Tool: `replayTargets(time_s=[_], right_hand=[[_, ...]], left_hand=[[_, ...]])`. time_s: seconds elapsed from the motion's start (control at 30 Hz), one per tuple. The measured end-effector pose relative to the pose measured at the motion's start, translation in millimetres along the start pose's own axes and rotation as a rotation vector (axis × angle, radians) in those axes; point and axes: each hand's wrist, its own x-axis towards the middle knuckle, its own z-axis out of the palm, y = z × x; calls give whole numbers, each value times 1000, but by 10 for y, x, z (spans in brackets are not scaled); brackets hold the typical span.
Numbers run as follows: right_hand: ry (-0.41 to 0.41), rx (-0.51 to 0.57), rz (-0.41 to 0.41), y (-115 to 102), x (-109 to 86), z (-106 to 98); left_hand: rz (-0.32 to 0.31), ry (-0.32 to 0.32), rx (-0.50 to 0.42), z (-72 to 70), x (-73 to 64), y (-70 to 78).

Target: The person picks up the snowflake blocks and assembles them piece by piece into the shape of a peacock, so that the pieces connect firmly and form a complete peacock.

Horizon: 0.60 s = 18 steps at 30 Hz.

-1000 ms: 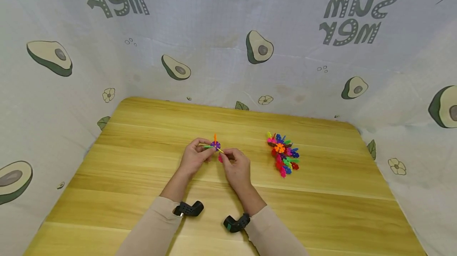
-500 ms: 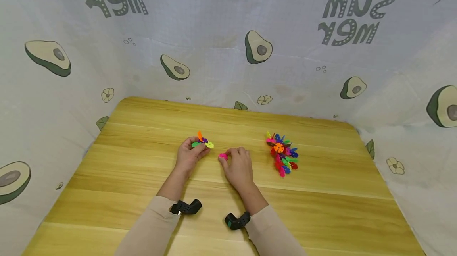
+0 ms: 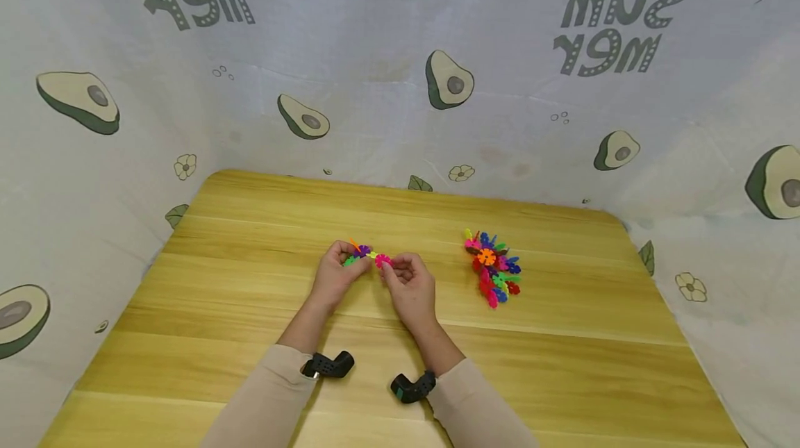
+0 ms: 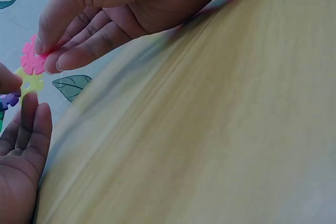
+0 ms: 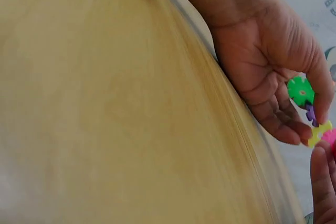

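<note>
My left hand [image 3: 337, 273] pinches a small cluster of joined snowflake-shaped plastic discs: a purple disc [image 3: 362, 251] in the middle, a green disc [image 4: 1, 115], an orange disc [image 3: 354, 244] seen edge-on and a yellow disc [image 4: 32, 81]. In my right hand [image 3: 412, 288], thumb and fingers pinch a pink disc [image 3: 383, 262]. The pink disc meets the edge of the yellow disc [image 5: 319, 134], as both wrist views show. Both hands are over the middle of the table, fingertips close together.
A larger multicoloured build of several joined discs [image 3: 490, 269] lies on the wooden table [image 3: 562, 309] to the right of my hands. A white cloth [image 3: 375, 31] printed with avocados hangs behind and around the table.
My right hand has lifted the pink disc and moved it up and left to the yellow disc. The left hand first drew left with its cluster, then turned it slightly.
</note>
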Motion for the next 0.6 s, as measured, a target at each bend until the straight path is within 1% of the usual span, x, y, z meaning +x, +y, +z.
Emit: replayTargets(time_s=[0.1, 0.23, 0.33, 0.47, 0.6], right_hand=[[34, 9, 29, -6, -1, 3], [70, -1, 48, -15, -5, 16], [87, -38, 30, -19, -14, 39], [99, -87, -4, -29, -29, 57], [101, -113, -26, -43, -34, 51]], left_hand=[[17, -18, 26, 6, -10, -8], [56, 5, 39, 37, -25, -17], [105, 19, 37, 79, -41, -28], [172, 5, 30, 136, -79, -28], [204, -1, 23, 166, -104, -17]])
